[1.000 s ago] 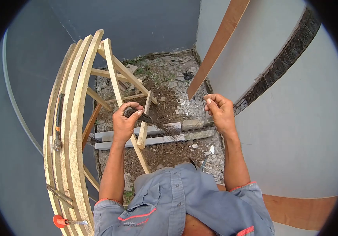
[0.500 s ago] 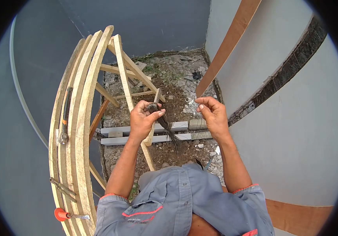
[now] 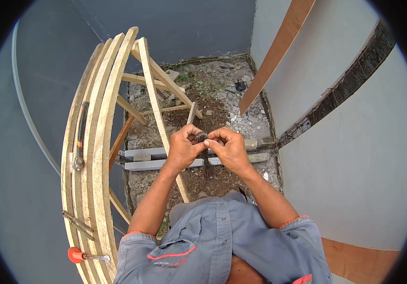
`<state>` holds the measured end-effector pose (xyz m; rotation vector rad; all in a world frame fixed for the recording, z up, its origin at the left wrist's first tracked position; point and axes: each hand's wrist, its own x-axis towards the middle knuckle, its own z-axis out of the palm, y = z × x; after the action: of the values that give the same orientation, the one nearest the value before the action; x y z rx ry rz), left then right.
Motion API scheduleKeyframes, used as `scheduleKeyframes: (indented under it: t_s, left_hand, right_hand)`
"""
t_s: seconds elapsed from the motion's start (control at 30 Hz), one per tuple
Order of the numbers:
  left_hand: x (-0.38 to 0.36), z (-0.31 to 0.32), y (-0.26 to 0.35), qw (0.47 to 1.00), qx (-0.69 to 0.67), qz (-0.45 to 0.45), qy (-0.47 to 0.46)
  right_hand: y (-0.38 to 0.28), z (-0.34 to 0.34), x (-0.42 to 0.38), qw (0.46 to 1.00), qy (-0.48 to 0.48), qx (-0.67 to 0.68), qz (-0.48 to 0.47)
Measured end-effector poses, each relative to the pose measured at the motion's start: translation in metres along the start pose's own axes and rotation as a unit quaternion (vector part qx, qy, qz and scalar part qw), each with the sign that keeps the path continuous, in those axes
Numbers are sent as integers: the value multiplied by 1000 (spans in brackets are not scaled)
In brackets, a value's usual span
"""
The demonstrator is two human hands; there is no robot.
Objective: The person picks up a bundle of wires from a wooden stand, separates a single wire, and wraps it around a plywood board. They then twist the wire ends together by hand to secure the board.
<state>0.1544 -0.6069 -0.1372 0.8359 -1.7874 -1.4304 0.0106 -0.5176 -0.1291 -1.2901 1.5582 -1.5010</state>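
Diffuse light of moderate brightness fell evenly on the left hand [image 3: 182,147] and right hand [image 3: 229,149], with soft shading. Wide-angle distortion bowed the timber beams [image 3: 101,151] left of the grip; black vignetting filled the corners farthest from it. Dark strands [image 3: 207,166] directly below the grip blurred together.

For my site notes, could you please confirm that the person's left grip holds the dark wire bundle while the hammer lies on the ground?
Not quite: the hammer lies on the wooden beams, as the head view shows; the left grip does hold the dark wire bundle.
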Motion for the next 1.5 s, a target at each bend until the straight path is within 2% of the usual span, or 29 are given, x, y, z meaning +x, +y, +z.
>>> scheduleKeyframes:
  t_s: [0.1,0.27,0.33,0.4,0.47,0.53,0.57,0.7,0.77,0.87,0.93,1.0,1.1,1.27,1.43,1.5]
  left_hand:
    - [1,-5,4,1000,26,-6,-11]
    - [2,-10,14,997,-42,-27,-66]
    - [2,-12,17,994,-57,-44,-77]
    - [3,-14,13,992,-73,-61,-87]
    - [5,-19,2,991,-93,-40,-84]
    - [9,-32,3,991,-110,-35,-66]
    - [10,-37,4,990,-127,-30,-47]
    - [17,-36,11,993,-100,-5,-60]
    - [18,-30,12,994,-86,-13,-64]
    - [19,-25,4,993,-95,-23,-73]
    - [18,-21,2,994,-83,-6,-68]
    - [16,-17,3,994,-81,-15,-67]
    - [16,-13,4,997,-49,-30,-56]
    - [17,-11,-2,999,-27,-5,-42]
    - [15,-17,2,995,-39,-25,-88]
    - [15,-18,12,994,-50,-37,-94]
  right_hand:
    - [2,4,2,999,16,11,-30]
    - [7,3,5,998,-4,25,-63]
    - [9,3,4,995,-5,88,-53]
    - [9,0,3,995,-5,86,-49]
    - [12,-6,3,995,-5,84,-44]
    - [22,-18,3,991,24,128,35]
    - [29,-23,4,992,18,117,40]
    - [16,-23,5,994,13,98,42]
    - [9,-13,8,982,8,176,66]
    - [18,-5,11,989,14,149,13]
    - [14,-3,10,987,10,155,40]
    - [19,0,12,997,-1,83,-3]
    - [11,-2,13,999,2,31,-17]
    - [5,5,10,999,24,18,-17]
    - [13,7,13,999,12,39,-21]
    - [14,6,14,997,9,23,-72]
